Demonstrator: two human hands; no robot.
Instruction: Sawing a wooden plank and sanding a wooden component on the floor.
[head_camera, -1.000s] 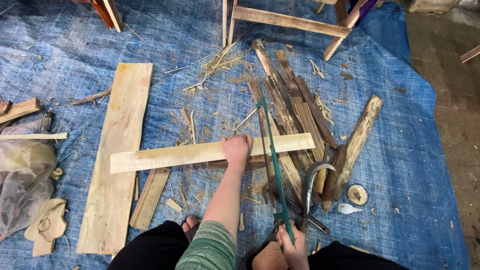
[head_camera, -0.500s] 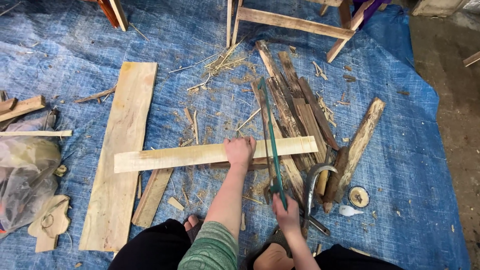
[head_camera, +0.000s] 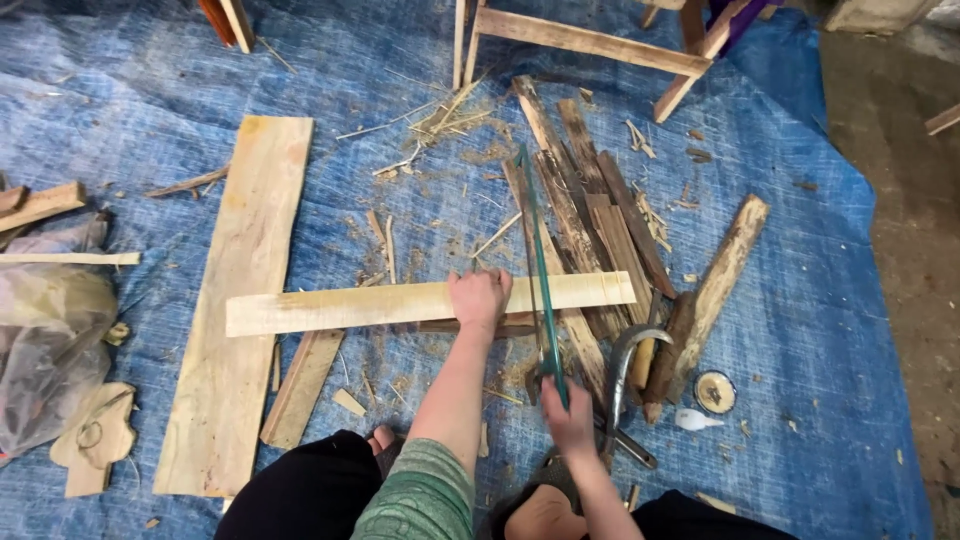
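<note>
— Left hand (head_camera: 478, 298)?
— Pressed flat on the pale wooden slat (head_camera: 420, 302), fingers spread apart over its top, slat lying crosswise on the blue tarp (head_camera: 150, 100).
— Right hand (head_camera: 570, 420)?
— Fingers clamped on the handle of the green-framed saw (head_camera: 540, 270), blade crossing the slat just right of the left hand.
— Underneath?
— Dark split boards (head_camera: 590, 220), fanned beneath the slat's right end.
— Around?
— Wide plank (head_camera: 240, 300) to the left, under the slat's left end. Curved metal hook (head_camera: 625, 365) near the right hand. Small round tin (head_camera: 714, 391) further right. Clear plastic bag (head_camera: 45, 350) at far left.

a makeshift woodworking spot: blue tarp (head_camera: 150, 90) on the ground, strewn with planks (head_camera: 235, 300) and shavings (head_camera: 440, 120).
</note>
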